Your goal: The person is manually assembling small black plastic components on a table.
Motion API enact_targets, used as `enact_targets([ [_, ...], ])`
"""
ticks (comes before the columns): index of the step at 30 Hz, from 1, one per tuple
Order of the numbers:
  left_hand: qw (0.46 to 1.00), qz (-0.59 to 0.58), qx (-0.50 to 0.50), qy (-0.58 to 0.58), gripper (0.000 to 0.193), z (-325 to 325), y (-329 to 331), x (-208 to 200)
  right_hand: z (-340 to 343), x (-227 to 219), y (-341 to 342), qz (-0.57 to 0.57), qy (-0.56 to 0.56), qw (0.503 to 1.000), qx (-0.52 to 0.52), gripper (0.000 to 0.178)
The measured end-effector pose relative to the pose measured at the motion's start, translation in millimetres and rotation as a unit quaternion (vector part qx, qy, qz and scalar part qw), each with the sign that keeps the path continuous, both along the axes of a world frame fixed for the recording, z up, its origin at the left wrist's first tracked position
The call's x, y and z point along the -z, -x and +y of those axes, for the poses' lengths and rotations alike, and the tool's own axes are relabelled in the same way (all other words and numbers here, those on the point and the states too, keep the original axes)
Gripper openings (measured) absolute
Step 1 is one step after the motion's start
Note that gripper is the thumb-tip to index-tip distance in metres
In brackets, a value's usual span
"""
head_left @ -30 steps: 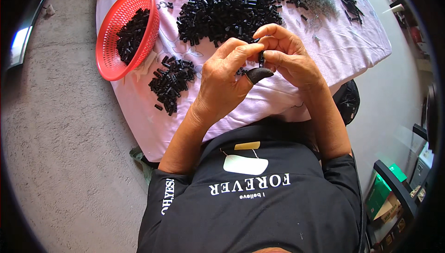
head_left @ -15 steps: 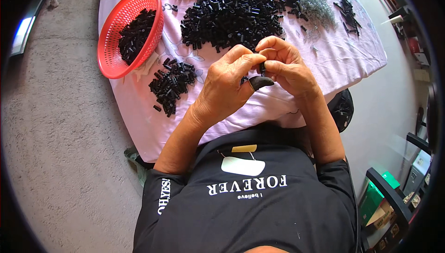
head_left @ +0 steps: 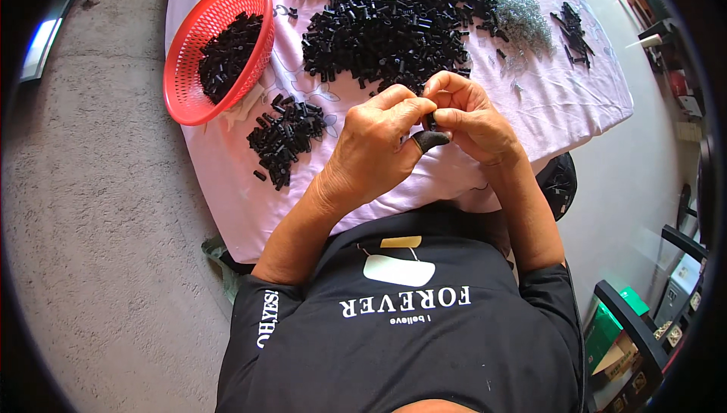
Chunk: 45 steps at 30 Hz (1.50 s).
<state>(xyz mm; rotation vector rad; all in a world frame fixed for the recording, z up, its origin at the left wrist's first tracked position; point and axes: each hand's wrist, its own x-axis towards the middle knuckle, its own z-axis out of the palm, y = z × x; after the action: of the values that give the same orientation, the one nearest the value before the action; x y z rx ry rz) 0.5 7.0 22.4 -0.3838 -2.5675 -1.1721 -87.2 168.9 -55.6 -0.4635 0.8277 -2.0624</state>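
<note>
Left hand (head_left: 372, 139) and right hand (head_left: 477, 122) pinch one black part (head_left: 431, 121); white lettering (head_left: 406, 303) marks the shirt (head_left: 371, 364).

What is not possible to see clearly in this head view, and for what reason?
Head view, small black part: mostly covered by the left hand and right hand.
Head view, large black pile: far end cut by the top edge.
Head view, red basket: bottom covered by black pieces.
Head view, clear pile: pieces too small to tell apart.

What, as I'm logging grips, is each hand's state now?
Left hand: closed, holding a small black part, partly hidden.
Right hand: closed, holding that same part.
</note>
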Motion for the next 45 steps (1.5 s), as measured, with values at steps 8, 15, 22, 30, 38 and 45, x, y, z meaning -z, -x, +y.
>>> enact_targets([
  [8,1.0,0.003,-0.013,-0.01,0.031,2,-2,1,0,0,0,-0.017,0.015,1.0,-0.017,0.029],
  [15,0.998,0.038,-0.031,-0.042,0.026,7,-5,9,0,-1,0,0.011,0.02,1.0,-0.016,0.033],
  [22,0.994,-0.016,-0.102,-0.03,0.028,-23,-20,8,2,-9,0,0.004,-0.05,0.999,-0.001,0.032],
  [30,0.952,-0.038,-0.289,0.093,0.031,-102,-56,35,4,3,8,-0.073,0.013,0.994,0.081,0.021],
  [38,0.941,-0.051,-0.308,0.129,0.032,-105,-56,28,4,7,11,-0.092,0.064,0.986,0.127,0.017],
  [45,0.991,-0.065,-0.117,0.029,0.019,-50,-21,26,4,13,16,-0.071,0.073,0.963,0.25,0.015],
])
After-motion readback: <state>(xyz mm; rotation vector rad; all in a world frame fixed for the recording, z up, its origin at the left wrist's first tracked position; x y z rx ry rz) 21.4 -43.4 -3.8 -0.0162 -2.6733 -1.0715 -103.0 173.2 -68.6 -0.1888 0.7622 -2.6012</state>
